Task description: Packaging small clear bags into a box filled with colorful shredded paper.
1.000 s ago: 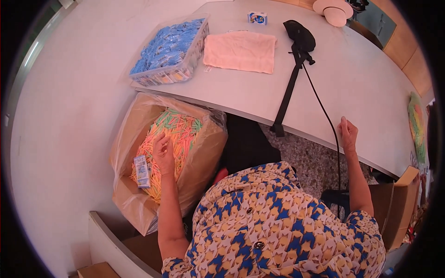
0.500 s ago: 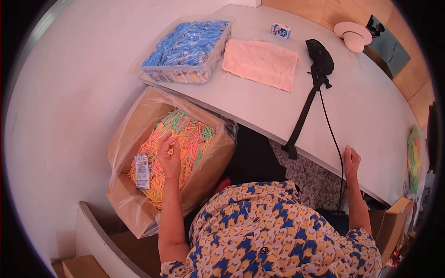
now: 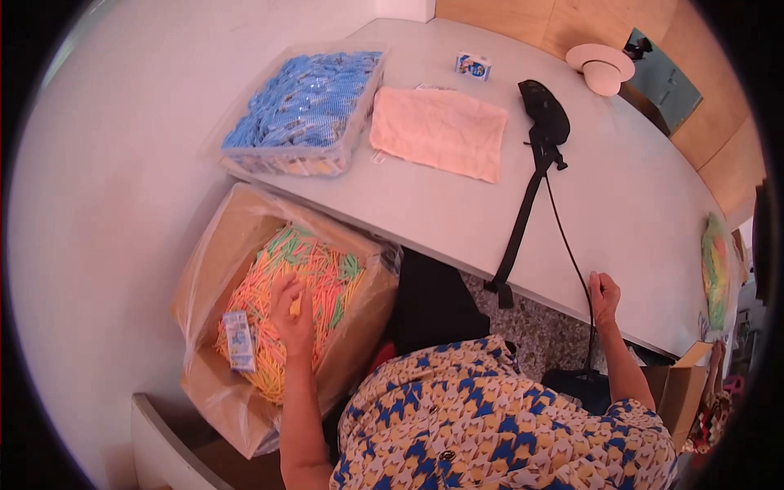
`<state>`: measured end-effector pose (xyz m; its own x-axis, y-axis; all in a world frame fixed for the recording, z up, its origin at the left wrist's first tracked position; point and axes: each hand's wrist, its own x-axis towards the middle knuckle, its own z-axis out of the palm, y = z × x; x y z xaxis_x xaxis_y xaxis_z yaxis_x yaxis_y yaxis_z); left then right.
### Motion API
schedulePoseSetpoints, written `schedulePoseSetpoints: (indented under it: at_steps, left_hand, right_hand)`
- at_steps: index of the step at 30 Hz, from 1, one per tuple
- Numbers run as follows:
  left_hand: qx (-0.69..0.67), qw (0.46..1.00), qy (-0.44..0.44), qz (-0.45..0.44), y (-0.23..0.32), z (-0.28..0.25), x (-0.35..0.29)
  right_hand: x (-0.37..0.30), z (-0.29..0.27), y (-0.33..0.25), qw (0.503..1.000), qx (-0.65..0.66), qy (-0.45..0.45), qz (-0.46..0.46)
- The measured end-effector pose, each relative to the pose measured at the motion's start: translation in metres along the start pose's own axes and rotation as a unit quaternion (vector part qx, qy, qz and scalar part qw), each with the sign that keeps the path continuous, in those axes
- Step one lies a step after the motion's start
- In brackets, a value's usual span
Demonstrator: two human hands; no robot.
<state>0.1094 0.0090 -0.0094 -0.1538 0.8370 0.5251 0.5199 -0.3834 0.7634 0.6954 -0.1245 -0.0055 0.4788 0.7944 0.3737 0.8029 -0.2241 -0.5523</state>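
My left hand is over a cardboard box lined with clear plastic, its fingers bent and apart, with nothing visible between them. Beneath it lies a heap of thin sticks in pink, orange, yellow and green. Left of that hand, a small blue-and-white packet rests on the sticks, slightly tilted. At the table's front edge my right hand is closed, beside a thin black cable. Whether anything is in its fingers is hidden.
On the white table stands a clear tub full of blue netted packets. Beside it lie a pink cloth, a small box, a black strapped pouch and a hat. A colourful bag is at the right.
The whole view has shifted, so table and box appear lower and further left. The packet on the sticks lies at a slightly different angle. My right hand is slightly further over the table edge.
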Motion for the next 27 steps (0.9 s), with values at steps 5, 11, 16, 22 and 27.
schedulePoseSetpoints:
  at_steps: [5,11,16,22,27]
  left_hand:
    - [0.001,0.999,-0.031,0.017,0.023,0.006,0.005]
    - [0.031,0.999,-0.036,-0.022,0.017,0.008,0.003]
    - [0.030,0.998,-0.028,-0.043,0.019,0.003,0.007]
    - [0.080,0.996,0.046,0.019,0.008,-0.005,0.008]
    - [-0.010,0.993,0.105,-0.051,-0.005,-0.005,0.009]
  right_hand:
    - [0.001,0.003,0.000,0.996,-0.077,0.013,-0.037]
    - [-0.003,0.006,0.017,0.980,-0.183,0.021,-0.072]
    - [0.001,0.001,0.001,0.989,-0.141,-0.010,-0.039]
    - [-0.002,0.004,0.006,0.999,-0.037,-0.017,-0.027]
    - [-0.001,0.002,0.019,0.999,-0.046,-0.012,-0.002]
